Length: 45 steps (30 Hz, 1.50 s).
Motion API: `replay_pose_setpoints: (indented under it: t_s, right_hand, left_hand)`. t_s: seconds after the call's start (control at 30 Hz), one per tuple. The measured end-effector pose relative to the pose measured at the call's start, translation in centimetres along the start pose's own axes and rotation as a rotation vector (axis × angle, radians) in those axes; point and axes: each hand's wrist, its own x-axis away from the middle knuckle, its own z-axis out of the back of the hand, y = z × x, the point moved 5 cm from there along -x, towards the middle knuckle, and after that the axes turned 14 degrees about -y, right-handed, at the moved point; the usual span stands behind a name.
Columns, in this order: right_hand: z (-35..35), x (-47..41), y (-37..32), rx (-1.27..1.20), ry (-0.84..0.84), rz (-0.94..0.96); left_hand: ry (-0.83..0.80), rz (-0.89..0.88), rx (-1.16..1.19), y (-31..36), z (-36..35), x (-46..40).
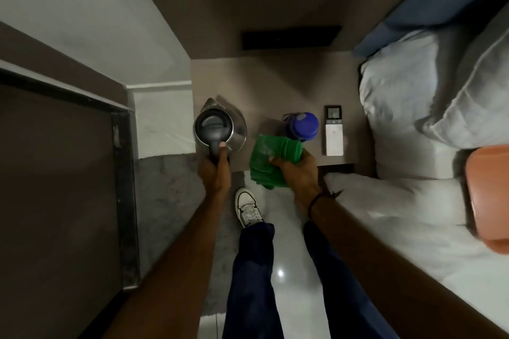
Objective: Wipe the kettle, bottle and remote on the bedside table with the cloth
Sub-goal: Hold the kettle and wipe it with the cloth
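Observation:
A steel kettle (217,125) with a dark lid stands at the left front of the brown bedside table (275,82). My left hand (214,170) is closed around its black handle, thumb on top. My right hand (298,173) grips a folded green cloth (271,159) at the table's front edge, just right of the kettle. A bottle with a blue cap (301,126) stands right behind the cloth. A white remote (333,131) with a small screen lies flat to the right of the bottle.
A bed with white sheets (399,217) and grey pillows (413,96) runs along the right, an orange object (487,198) on it. A dark door frame (121,173) and wall stand on the left. My legs and a white shoe (248,206) are on the glossy floor below.

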Motion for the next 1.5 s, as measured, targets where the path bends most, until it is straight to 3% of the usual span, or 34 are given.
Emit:
replay_pose_setpoints:
  t_s: [0.1, 0.2, 0.43, 0.53, 0.67, 0.73, 0.83, 0.87, 0.93, 1.0, 1.13, 1.27, 1.3, 1.4, 1.5]
  right_hand:
    - [-0.8, -1.6, 1.9, -0.033, 0.105, -0.024]
    - [-1.4, -2.2, 2.8, 0.008, 0.196, 0.023]
    - [-5.5, -2.9, 0.3, 0.213, 0.192, 0.320]
    - [-8.4, -2.8, -0.9, 0.519, 0.170, 0.545]
    - [-12.2, -2.5, -1.3, 0.957, -0.067, 0.764]
    - [-11.7, -3.5, -2.4, 0.873, -0.020, 0.722]
    - [-10.0, -5.4, -4.2, 0.557, 0.193, 0.463]
    - [-10.4, -5.1, -4.7, 0.630, 0.195, 0.527]
    - [-12.1, -3.5, -4.5, 0.921, -0.006, 0.742]
    - [-11.9, -3.0, -3.6, 1.061, -0.178, 0.815]
    - [-10.0, -4.8, -5.1, 0.840, 0.089, 0.648]
    - [-12.3, -3.0, -4.3, 1.122, -0.116, 0.955]
    - [-11.8, -3.6, -4.4, 1.102, -0.155, 0.915]
    - [-8.9, -6.7, -4.1, 0.889, -0.047, 0.512]
    - [-7.3, -6.8, -2.3, 0.909, -0.057, 0.375]
  left_hand:
    - [-0.032, -0.090, 0.235, -0.1, -1.2, -0.6]
    - [0.040, -0.052, 0.385, 0.1, -0.7, -1.0]
    - [0.154, 0.092, 0.439, 2.2, 3.0, -2.5]
    - [0.181, 0.153, 0.517, 2.9, 4.1, -2.8]
    - [0.163, 0.239, 0.620, 3.3, 4.5, -2.5]
    - [0.109, 0.243, 0.648, 3.5, 4.7, -2.5]
    - [0.031, 0.220, 0.625, 3.6, 5.5, -2.3]
    - [0.027, 0.220, 0.632, 3.7, 5.8, -2.2]
    - [0.060, 0.239, 0.696, 4.0, 6.5, -2.2]
    - [0.074, 0.258, 0.746, 4.2, 7.0, -2.2]
    - [0.060, 0.286, 0.731, 3.8, 6.2, -1.8]
    - [0.039, 0.236, 0.751, 3.8, 6.4, -1.7]
    - [0.031, 0.220, 0.737, 3.7, 6.6, -1.8]
    - [0.021, 0.133, 0.624, 3.2, 6.7, -1.8]
    - [0.044, 0.018, 0.494, 3.0, 6.1, -1.7]
